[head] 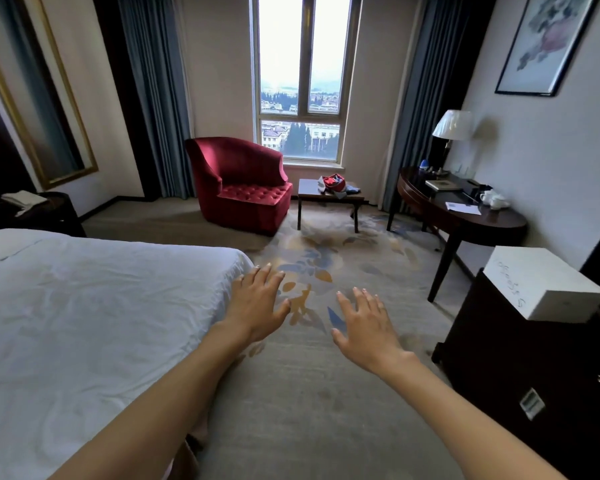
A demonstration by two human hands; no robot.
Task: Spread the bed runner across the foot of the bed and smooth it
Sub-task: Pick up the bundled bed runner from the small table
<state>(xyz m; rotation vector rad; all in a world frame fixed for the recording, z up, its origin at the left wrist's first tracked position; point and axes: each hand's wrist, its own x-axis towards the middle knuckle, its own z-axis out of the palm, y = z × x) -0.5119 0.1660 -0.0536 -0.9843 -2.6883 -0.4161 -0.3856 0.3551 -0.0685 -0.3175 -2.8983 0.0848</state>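
One bed (84,306), one armchair (243,188), one white box (541,282), one framed picture (548,43), two curtains (153,98)

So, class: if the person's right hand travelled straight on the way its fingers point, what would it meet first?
Probably the small dark table ahead. The right hand hovers open over patterned carpet, with nothing visible between, though depth is unclear.

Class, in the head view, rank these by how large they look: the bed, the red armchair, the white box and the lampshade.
1. bed
2. red armchair
3. white box, nearly matching the armchair; it is nearer the camera, so this ranking is unsure
4. lampshade
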